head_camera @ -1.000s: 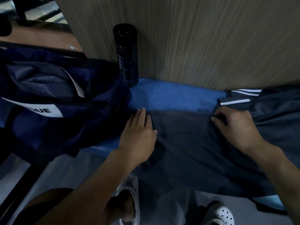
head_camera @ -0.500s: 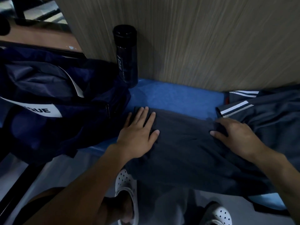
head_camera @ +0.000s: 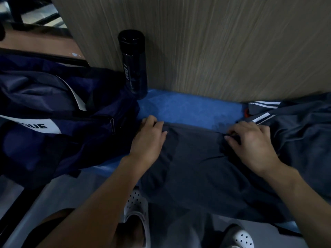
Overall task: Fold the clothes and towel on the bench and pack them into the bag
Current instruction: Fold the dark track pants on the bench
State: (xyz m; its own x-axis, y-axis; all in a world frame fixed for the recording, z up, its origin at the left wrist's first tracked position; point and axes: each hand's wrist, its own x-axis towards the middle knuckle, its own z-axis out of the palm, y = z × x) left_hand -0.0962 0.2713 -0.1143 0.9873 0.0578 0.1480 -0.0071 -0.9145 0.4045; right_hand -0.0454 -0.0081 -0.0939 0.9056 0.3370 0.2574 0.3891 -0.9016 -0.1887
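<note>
A dark grey garment lies spread on the blue bench, its lower part hanging over the front edge. My left hand has its fingers curled over the garment's top left corner and grips it. My right hand curls its fingers on the top edge farther right, pinching the cloth. A second dark garment with white stripes lies bunched to the right, touching the first. The navy bag with a white label sits at the left, just beside my left hand.
A black bottle stands upright at the back against the wooden wall panel, next to the bag. White perforated clogs are on the grey floor below the bench edge.
Both hands went from lying flat on the garment to curling their fingers on its top edge. They slid slightly toward the wall.
</note>
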